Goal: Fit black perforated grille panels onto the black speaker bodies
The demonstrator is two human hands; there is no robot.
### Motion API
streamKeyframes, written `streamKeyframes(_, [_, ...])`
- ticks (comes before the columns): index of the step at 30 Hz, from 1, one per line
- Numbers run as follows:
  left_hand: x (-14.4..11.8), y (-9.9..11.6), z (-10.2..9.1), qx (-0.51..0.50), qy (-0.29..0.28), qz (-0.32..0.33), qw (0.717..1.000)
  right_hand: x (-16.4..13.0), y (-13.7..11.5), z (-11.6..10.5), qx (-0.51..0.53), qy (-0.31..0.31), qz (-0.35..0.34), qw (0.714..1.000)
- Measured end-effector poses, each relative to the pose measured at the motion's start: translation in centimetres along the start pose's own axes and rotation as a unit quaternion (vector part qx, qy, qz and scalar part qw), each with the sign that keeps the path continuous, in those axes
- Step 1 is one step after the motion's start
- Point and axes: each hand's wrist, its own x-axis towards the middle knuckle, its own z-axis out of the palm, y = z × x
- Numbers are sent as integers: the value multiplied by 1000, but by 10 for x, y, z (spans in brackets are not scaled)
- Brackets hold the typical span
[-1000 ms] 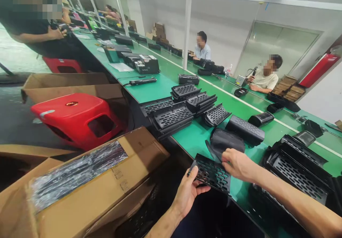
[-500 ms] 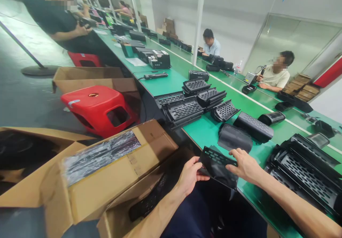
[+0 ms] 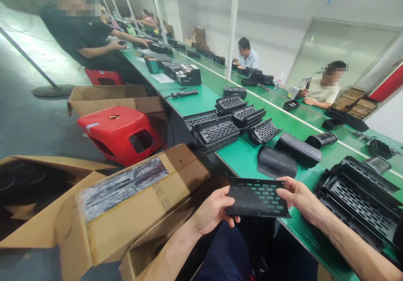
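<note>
From the head view, the left hand (image 3: 211, 210) and right hand (image 3: 299, 197) are each gripping one end of a black slotted panel (image 3: 256, 197), fingers closed on its edges, holding it flat over the near edge of the green worktop (image 3: 242, 157), just beside stacked slotted trays (image 3: 362, 197).

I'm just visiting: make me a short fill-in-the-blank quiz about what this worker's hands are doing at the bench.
1. Both hands hold one flat black panel pierced with rows of ____.
2. The left hand grips the panel's ____ edge; the right hand grips the opposite one.
3. The long table has a ____ top.
4. The stool by the cardboard boxes is ____.

Missing words: slots; left; green; red
</note>
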Motion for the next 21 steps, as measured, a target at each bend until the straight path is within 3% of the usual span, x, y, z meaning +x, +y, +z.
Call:
streamKeyframes(4, [-5,-5,4,-12,4,5,1000,-16,11,7,97,13,8,995])
streamKeyframes(9, [-9,-9,12,-2,2,-11,1000,-32,14,11,241,15,42,969])
streamKeyframes(15, [-14,-10,22,-2,-5,-22,1000,-48,14,10,297,20,43,954])
streamKeyframes(21, [-17,-15,29,-6,0,-8,1000,-57,26,6,273,55,37,960])
